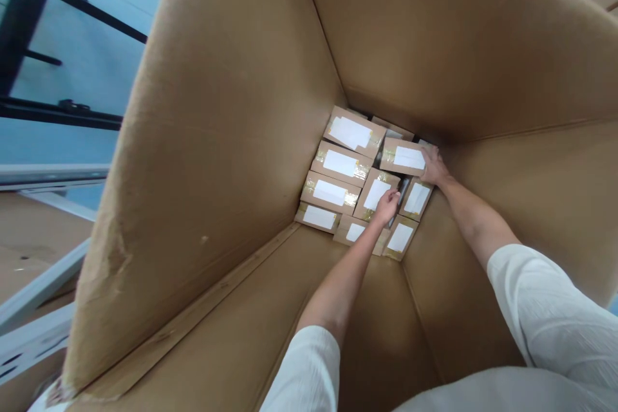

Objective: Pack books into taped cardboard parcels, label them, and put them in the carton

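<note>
Both my arms reach down into a deep cardboard carton (232, 96). At its bottom lie several small brown cardboard boxes with white labels and shiny tape. My right hand (434, 167) grips the right end of one small box (390, 161), which sits slightly tilted above its neighbours. Beside a narrow dark gap, my left hand (387, 206) has its fingers drawn together over the edge of an upright-labelled box (371, 196). Whether anything is between those fingers is hidden. Another labelled box (416, 198) lies just right of the gap.
More labelled boxes (329, 192) are stacked along the left side of the bottom. The carton's tall walls surround both arms, with a worn rim (103, 257) at left. Outside stand a white metal frame (43, 290) and black bars (62, 112).
</note>
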A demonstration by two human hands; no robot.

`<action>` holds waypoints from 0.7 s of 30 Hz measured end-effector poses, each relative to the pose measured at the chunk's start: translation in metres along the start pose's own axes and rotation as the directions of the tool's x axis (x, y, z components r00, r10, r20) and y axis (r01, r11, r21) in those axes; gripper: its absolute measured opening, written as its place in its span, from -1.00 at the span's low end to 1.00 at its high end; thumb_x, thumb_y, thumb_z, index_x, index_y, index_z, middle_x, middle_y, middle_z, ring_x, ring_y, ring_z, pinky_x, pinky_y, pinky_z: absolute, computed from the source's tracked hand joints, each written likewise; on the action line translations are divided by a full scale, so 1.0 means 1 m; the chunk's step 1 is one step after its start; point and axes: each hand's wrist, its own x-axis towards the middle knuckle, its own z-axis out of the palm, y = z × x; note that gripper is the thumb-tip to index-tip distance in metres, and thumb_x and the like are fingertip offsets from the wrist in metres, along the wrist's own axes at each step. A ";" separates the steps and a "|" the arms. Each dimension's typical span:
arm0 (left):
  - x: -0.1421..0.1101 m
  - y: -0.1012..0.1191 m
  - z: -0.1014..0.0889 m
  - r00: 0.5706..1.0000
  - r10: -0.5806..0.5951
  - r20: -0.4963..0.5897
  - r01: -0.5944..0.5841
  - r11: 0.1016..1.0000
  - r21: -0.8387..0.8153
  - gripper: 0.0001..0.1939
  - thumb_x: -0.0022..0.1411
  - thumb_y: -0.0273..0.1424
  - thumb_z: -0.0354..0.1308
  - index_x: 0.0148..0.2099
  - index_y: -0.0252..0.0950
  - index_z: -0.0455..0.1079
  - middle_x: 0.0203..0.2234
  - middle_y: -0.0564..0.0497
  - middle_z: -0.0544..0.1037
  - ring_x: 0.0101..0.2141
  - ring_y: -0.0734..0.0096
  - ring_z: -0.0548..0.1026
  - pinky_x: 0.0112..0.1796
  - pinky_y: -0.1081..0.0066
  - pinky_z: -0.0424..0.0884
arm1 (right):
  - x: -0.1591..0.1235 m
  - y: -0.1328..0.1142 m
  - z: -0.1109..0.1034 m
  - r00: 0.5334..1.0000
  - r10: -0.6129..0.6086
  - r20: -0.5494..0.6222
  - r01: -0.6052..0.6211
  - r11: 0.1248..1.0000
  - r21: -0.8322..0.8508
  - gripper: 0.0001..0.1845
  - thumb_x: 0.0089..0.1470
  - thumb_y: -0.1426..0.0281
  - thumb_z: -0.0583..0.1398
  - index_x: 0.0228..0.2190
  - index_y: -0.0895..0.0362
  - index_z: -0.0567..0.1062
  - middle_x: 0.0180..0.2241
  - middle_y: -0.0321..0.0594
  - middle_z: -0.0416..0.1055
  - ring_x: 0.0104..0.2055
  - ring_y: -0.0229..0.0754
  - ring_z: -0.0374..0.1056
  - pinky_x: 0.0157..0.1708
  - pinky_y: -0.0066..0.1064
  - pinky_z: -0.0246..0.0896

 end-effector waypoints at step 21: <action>-0.025 0.007 -0.016 0.998 0.003 -0.068 0.005 0.994 0.112 -0.74 0.31 -0.44 0.26 0.04 -0.28 0.57 -0.17 -0.09 0.70 -0.08 0.22 0.65 0.11 0.22 0.51 | -0.011 -0.033 0.001 0.969 0.247 -0.010 -0.247 0.967 -0.066 0.66 -0.18 -0.16 0.55 0.58 0.08 -0.25 0.55 0.48 -0.53 0.33 0.56 0.25 0.20 0.23 0.32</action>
